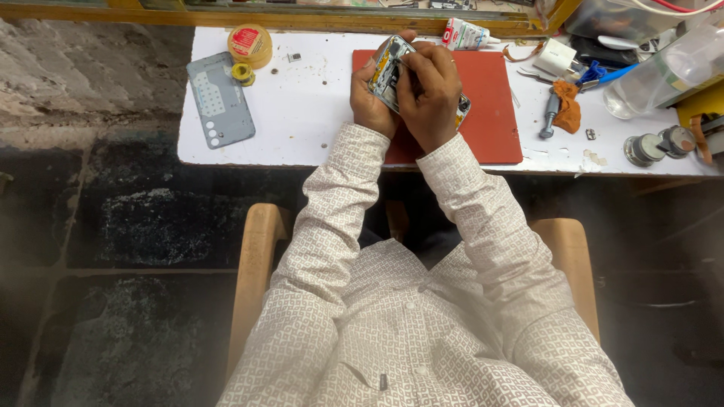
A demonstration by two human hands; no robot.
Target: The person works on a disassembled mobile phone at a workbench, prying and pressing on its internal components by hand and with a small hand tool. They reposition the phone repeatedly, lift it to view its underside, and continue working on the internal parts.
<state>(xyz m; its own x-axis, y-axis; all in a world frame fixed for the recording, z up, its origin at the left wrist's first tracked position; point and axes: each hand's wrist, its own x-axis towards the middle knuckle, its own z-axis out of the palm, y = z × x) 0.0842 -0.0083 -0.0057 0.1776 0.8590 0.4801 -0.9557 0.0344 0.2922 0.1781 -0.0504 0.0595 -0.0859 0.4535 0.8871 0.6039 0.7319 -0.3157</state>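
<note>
Two hands meet over the red mat (494, 113) on the white table (317, 113), both closed around an opened phone (391, 71) with its inner parts showing. The left hand (371, 102) grips the phone from its 9 o'clock side, thumb along the edge, fingers wrapped behind. The right hand (431, 94) lies over the phone's 3 o'clock side, fingers curled tight and pressing on its exposed face; whether they pinch a small tool I cannot tell. The phone is tilted up off the mat, its long axis running from about 11 o'clock to 5 o'clock, the upper end pointing away from the person toward the table's far edge. At 9 o'clock from the hands lies a grey back cover (220, 99), with a yellow round tin (250, 44) beyond it. At 3 o'clock sits an orange cloth (567, 107).
</note>
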